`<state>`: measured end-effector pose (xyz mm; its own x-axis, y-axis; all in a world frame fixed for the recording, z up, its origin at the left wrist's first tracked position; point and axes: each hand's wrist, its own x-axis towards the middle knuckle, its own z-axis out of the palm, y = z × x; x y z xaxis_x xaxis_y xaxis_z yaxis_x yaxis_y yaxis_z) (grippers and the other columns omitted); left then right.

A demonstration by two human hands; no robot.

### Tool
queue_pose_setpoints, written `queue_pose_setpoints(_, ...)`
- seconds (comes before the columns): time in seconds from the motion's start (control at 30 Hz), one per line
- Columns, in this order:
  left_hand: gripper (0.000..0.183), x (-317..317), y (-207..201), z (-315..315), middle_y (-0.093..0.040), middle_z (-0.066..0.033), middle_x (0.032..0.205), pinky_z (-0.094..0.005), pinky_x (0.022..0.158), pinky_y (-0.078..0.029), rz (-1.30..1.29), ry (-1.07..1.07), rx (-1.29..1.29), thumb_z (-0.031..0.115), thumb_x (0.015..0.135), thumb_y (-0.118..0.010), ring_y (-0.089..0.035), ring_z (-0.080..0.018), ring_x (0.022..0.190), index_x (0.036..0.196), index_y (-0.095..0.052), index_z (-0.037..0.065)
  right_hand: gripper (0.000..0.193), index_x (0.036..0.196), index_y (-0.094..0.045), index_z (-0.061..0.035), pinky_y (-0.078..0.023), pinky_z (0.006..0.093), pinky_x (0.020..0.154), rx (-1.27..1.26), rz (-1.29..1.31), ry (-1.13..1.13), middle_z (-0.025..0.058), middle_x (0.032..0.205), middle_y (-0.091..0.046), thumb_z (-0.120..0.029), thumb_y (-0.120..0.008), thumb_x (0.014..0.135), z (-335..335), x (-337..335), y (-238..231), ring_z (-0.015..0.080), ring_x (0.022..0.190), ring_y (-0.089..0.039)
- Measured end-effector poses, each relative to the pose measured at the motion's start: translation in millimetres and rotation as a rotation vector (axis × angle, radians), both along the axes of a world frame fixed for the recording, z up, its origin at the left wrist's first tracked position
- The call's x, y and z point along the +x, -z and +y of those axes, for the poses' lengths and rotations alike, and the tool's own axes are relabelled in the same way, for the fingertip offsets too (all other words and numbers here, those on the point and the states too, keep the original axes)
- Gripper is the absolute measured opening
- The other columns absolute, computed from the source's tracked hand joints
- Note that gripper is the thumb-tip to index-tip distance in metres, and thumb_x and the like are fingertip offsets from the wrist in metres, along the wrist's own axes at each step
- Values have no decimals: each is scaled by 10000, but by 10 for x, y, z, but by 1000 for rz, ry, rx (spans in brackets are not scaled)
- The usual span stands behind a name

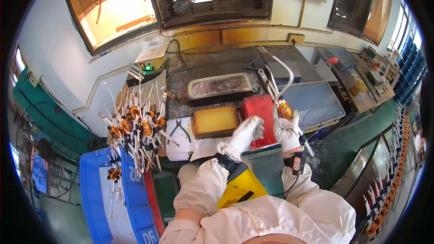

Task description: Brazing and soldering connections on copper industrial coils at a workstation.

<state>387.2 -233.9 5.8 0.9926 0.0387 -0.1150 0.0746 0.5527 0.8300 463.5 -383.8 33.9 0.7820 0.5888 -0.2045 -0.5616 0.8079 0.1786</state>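
Observation:
My right hand, in a white glove, is closed round a copper-wound coil with long white-sleeved leads. One lead curves up and away over the bench, and a dark-tipped end sticks out below the hand. To its left, my left hand, also gloved, has its fingers loosely apart with nothing seen in them. It is beside a red block-shaped container and a shallow tray of amber-yellow material. Behind that tray lies a rectangular metal pot with a dull silvery surface inside.
Many similar coils are heaped at the left, above a blue bin. Pliers lie on white paper. A grey-topped tray stands right of my hands. A control box with a green light sits at the back left.

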Motion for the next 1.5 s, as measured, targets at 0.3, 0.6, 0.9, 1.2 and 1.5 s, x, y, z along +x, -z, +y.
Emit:
queue_pose_setpoints(0.3,677,-36,274,-762,-376,-105,1367,-328,1058,-267,-17,343,-224,545,916,-322,-366,-215,1252,1378,-299,51,470,1260,-427,-9,-339,154,348,422,-6,-114,189,1138,-557,-252,-518,868,-349,-415,116,76,475,-471)
queue_pose_setpoints(0.6,449,-27,137,-830,-523,-89,1221,-355,963,-409,60,291,-453,399,957,-356,-513,-213,1101,1291,-421,104,372,1104,-522,11,-305,176,329,514,202,-244,79,788,-610,-217,-620,827,-371,-657,181,40,359,-354)
queue_pose_setpoints(0.9,423,-10,209,-755,-581,-50,1069,-313,842,-471,66,92,-259,399,927,-454,-562,-162,963,1227,-474,101,453,1101,-495,-12,-292,185,370,467,-118,-334,72,778,-582,-416,-509,897,-450,-753,255,40,347,-336)
queue_pose_setpoints(1.2,526,-42,354,-602,-548,-8,1060,-269,837,-409,-105,-39,87,382,845,-607,-506,-110,942,1243,-438,82,201,1008,-499,-34,-407,240,472,-1545,-1056,191,62,730,-607,-212,-462,922,-479,-946,88,115,500,-509)
queue_pose_setpoints(1.5,469,-155,41,-700,-536,-5,1097,-253,855,-415,49,27,308,222,839,-621,-503,-101,972,1253,-448,86,184,918,-544,-78,-446,458,554,-2063,-1630,310,175,722,-590,-235,-565,825,-540,-961,143,364,652,-577)
